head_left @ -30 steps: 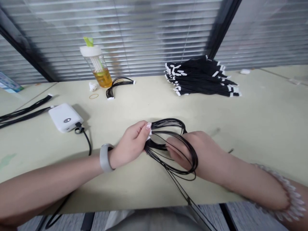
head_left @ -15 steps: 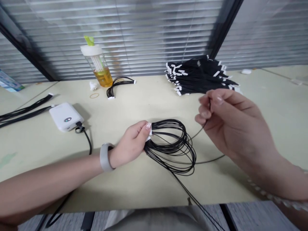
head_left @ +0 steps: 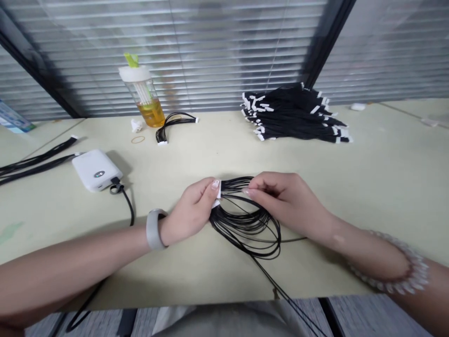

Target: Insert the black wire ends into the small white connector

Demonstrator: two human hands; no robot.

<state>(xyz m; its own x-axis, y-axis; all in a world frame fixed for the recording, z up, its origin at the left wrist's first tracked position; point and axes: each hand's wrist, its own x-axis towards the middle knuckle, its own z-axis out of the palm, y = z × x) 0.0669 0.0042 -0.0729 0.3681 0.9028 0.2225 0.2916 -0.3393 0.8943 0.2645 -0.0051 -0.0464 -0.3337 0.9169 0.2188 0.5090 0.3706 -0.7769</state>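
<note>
My left hand is closed on the white connectors of a black wire harness. Its thumb presses on top, and the fingers beneath are hidden. From the connectors the thin wires loop out to the right in a loose coil. My right hand is closed at the upper right of the loops, thumb and index finger pinched at the wires beside the upper connector; exactly which wires it grips is hidden. Two loose wires trail from the coil over the table's front edge, and another runs right beneath my right hand.
Behind the hands lies a big pile of black harnesses with white ends. A bottle of amber liquid, a short harness and a rubber band are further left. A white power bank has a cable plugged in.
My right hand has come down and left from above the table to the wire loops, where it had held a single wire end away from the coil. My left hand stays put.
</note>
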